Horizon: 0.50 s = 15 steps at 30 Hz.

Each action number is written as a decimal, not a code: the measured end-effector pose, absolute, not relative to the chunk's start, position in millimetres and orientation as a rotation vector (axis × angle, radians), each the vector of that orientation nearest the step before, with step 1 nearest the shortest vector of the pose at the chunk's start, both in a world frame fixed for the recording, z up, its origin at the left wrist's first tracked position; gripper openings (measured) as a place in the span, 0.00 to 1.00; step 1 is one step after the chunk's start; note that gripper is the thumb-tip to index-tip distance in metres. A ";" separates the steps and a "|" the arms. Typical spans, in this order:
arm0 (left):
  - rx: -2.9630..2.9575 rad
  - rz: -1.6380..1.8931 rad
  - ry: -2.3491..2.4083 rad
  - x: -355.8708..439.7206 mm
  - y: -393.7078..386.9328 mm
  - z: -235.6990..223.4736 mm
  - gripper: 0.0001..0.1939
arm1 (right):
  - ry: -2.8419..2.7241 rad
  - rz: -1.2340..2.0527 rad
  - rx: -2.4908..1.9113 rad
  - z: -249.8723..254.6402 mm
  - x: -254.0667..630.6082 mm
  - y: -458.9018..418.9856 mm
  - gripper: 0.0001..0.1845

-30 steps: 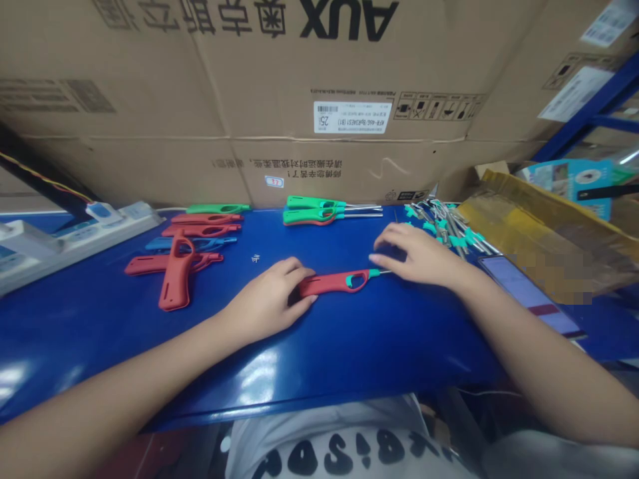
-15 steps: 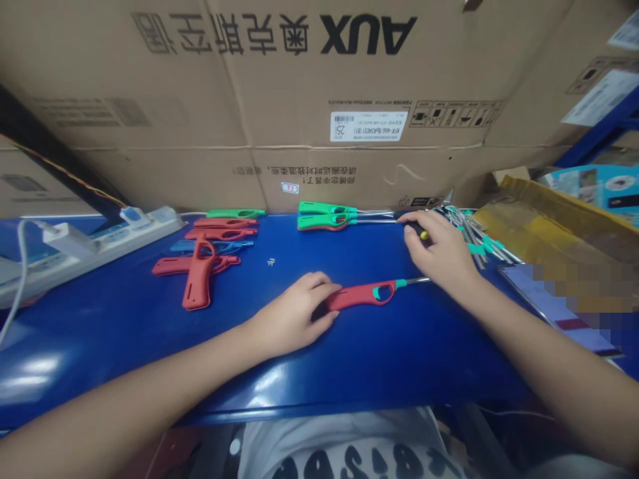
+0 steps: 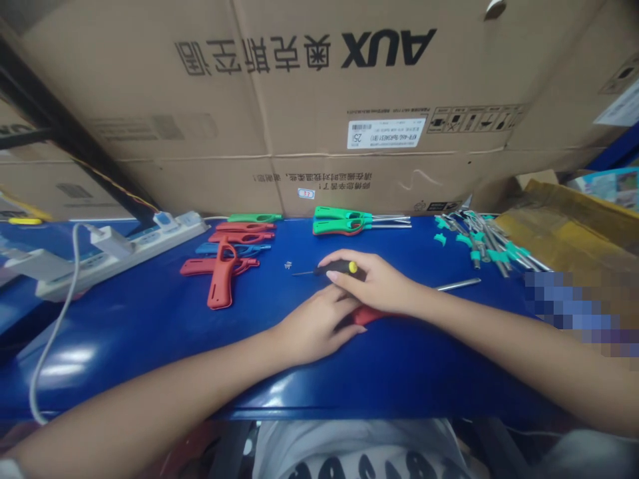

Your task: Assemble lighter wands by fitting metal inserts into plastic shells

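Observation:
My right hand (image 3: 374, 279) is closed on a small black screwdriver (image 3: 332, 267) with a yellow end; its thin shaft points left toward a little cluster of screws (image 3: 288, 265) on the blue table. Below it, my left hand (image 3: 322, 322) grips the handle end of a red gas lighter (image 3: 372, 314), which lies on the table with its metal tube out to the right. My right hand and wrist cover much of the lighter. Behind the hands, green lighters (image 3: 339, 223) with metal tubes lie side by side.
Red, blue and green lighter shells (image 3: 222, 279) lie at the left, beside a white power strip (image 3: 144, 249) with plugs and a cable. Metal tubes with teal parts (image 3: 482, 239) are heaped at the right by a taped carton (image 3: 564, 226). A large cardboard box (image 3: 299, 120) stands along the back.
My right hand has picked up the screwdriver from beside the green lighters and carried it left, over the red lighter, to near the screws. My left hand still holds the lighter. The view has shifted slightly.

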<state>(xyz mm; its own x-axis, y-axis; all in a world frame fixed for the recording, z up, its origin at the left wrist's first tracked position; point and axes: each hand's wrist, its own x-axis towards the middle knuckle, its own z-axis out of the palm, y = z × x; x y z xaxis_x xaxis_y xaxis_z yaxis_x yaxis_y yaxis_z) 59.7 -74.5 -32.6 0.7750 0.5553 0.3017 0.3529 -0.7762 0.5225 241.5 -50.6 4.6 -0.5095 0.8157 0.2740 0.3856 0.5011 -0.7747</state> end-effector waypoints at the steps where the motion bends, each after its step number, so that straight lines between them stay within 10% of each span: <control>1: 2.526 0.626 0.684 59.4 -74.3 -33.8 0.15 | -2.116 0.863 -0.978 3.3 238.4 -49.2 0.13; 15: 2.493 0.581 0.703 60.4 -74.5 -32.7 0.19 | -1.908 0.862 -0.959 4.1 235.8 -45.0 0.12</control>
